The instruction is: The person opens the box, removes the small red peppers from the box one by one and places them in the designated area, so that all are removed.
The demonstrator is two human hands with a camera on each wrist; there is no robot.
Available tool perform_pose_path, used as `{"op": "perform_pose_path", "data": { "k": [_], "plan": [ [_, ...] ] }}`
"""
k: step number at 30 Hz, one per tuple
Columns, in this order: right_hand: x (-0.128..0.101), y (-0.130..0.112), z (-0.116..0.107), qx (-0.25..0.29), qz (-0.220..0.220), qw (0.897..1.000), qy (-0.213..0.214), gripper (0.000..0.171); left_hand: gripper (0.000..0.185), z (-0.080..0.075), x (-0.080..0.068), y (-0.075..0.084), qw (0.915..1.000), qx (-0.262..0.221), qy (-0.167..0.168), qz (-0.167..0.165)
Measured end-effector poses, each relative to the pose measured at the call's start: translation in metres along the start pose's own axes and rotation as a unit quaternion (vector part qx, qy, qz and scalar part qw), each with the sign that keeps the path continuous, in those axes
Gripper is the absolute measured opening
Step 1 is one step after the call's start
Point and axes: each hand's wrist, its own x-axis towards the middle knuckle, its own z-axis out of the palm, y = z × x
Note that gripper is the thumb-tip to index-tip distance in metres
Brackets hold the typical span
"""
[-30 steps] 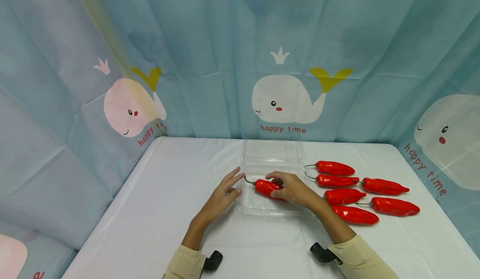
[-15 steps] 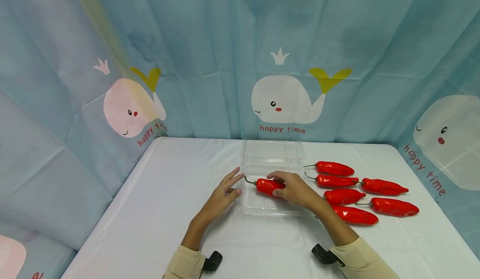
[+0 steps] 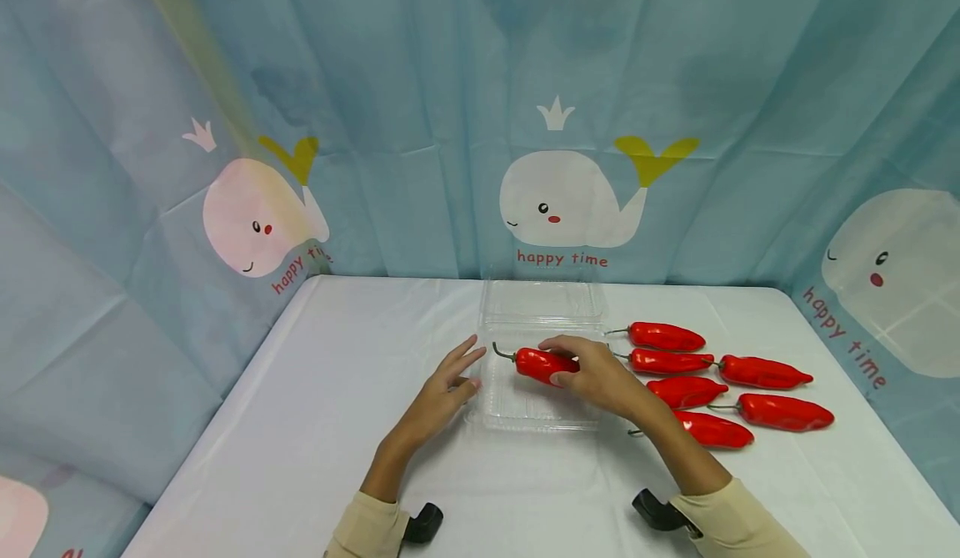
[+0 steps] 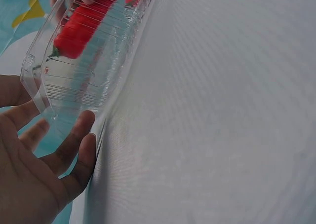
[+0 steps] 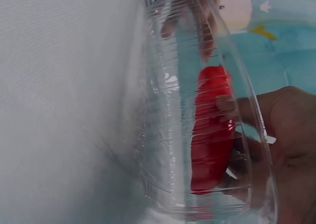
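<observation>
Over the base of a clear plastic clamshell box (image 3: 525, 412), my right hand (image 3: 600, 374) grips a red chili pepper (image 3: 536, 364), its stem pointing left. Thumb and fingers lie on opposite sides of the pepper, as the right wrist view shows through the clear wall (image 5: 168, 135). At the box's left side is my left hand (image 3: 441, 391), fingers spread and gently bent. In the left wrist view, its fingertips (image 4: 86, 119) are right at the end of the box. No object is in its palm.
Several more red chili peppers (image 3: 783, 412) lie to the right of the box, some under the right forearm. The box's lid (image 3: 542, 301) lies open toward the back. A blue whale-print curtain (image 3: 420, 208) surrounds the white-covered table (image 3: 300, 441).
My right hand has shifted the pepper slightly right and toward the back within the box's outline. The left hand stays at the box's left side.
</observation>
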Motion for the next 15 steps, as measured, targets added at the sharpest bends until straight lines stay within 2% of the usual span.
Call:
{"op": "perform_pose_path", "data": {
  "k": [6,15],
  "plan": [
    [-0.007,-0.005,-0.006,0.008,-0.001,1.000,0.014,0.053,0.053,0.001,0.000,-0.001,1.0000,0.002,0.002,-0.002],
    [-0.019,-0.011,-0.022,0.008,-0.026,0.999,0.028,0.052,0.053,0.000,0.000,-0.001,1.0000,0.003,-0.004,0.006]
  ]
}}
